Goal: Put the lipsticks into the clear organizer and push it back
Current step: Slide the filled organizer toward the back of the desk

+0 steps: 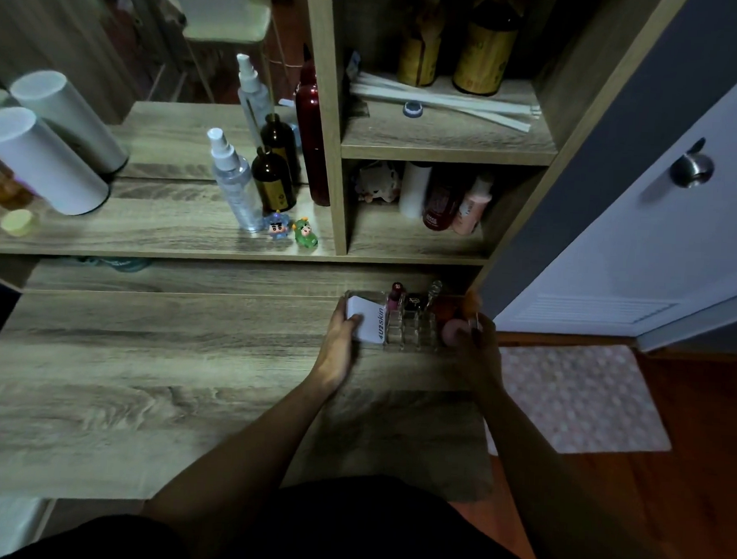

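Fingers [353, 319] of the left hand [339, 341] curl around the left end of the clear plastic organizer [407, 323], touching a white box with writing [367, 319] inside it. The right hand [478, 347] holds the right end, fingers wrapped on the edge by a round pink puff [452, 331]. The organizer sits at the far right of the grey wooden desk [164, 376], close under the shelf. A pink lipstick [395, 297] and a dark lipstick [413, 302] stand upright in its small slots.
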